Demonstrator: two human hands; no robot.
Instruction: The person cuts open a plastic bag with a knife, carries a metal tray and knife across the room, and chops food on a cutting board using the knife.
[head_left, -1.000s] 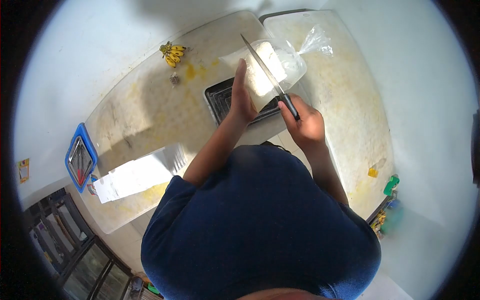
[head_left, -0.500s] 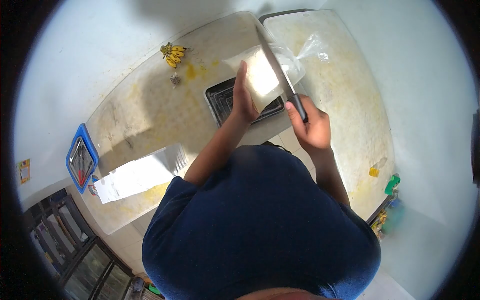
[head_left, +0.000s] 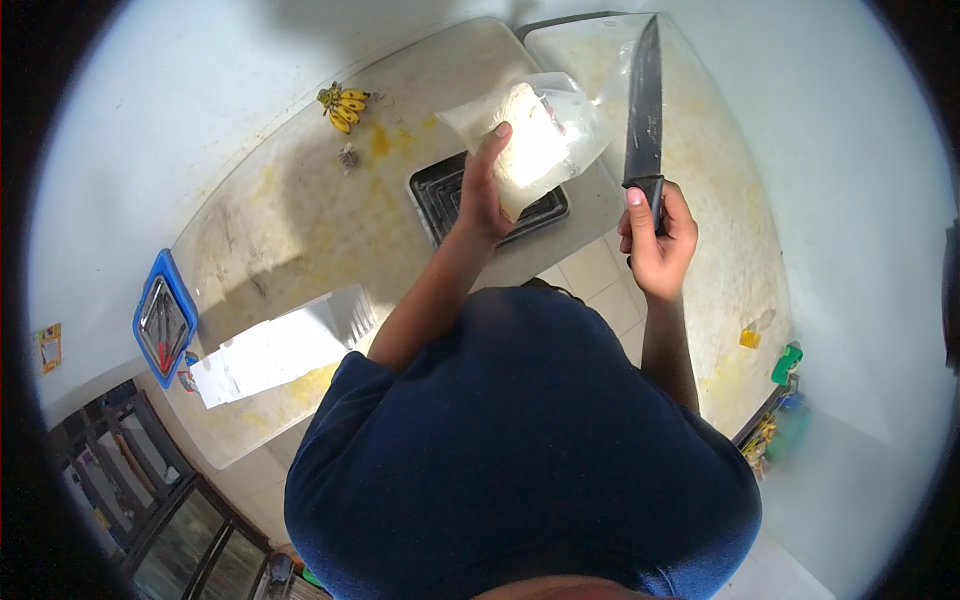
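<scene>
Clear plastic bag (head_left: 588,132) with pale contents (head_left: 528,130) lies clamped in the left hand (head_left: 482,195), thumb on top, other fingers hidden, over 1 black tray (head_left: 437,198); rightward, apart, the right hand's (head_left: 665,250) closed fingers grip 1 knife (head_left: 645,115), blade pointing away from the body.

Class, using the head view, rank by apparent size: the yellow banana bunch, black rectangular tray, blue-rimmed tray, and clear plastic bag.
1. Clear plastic bag and black rectangular tray: order unsure; the bag looks nearer the camera and partly covers the tray.
2. Blue-rimmed tray
3. Yellow banana bunch
</scene>
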